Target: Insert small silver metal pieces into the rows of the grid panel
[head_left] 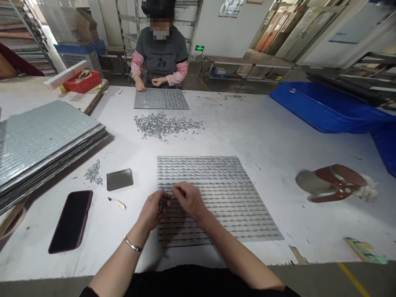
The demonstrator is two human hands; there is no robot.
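A grey flat panel (pixel 216 198) lies before me, covered in rows of small leaf-shaped metal pieces. Over its left side, my left hand (pixel 156 206) is curled closed around what look like several of those silvery pieces. My right hand (pixel 188 198) is closed in a pinch just above the panel, close to the left fingertips. Whatever sits between its thumb and finger is too small to make out. Farther up the table spreads a loose pile of the small metal pieces (pixel 163 126).
To the left are a stack of panels (pixel 49 136), a phone (pixel 71 220), a dark rectangular block (pixel 120 180), a small knife (pixel 117 203) and a few loose pieces (pixel 93 173). A brown-topped container (pixel 337 181) and blue bins (pixel 328 107) stand right. A co-worker (pixel 161 53) handles another panel opposite.
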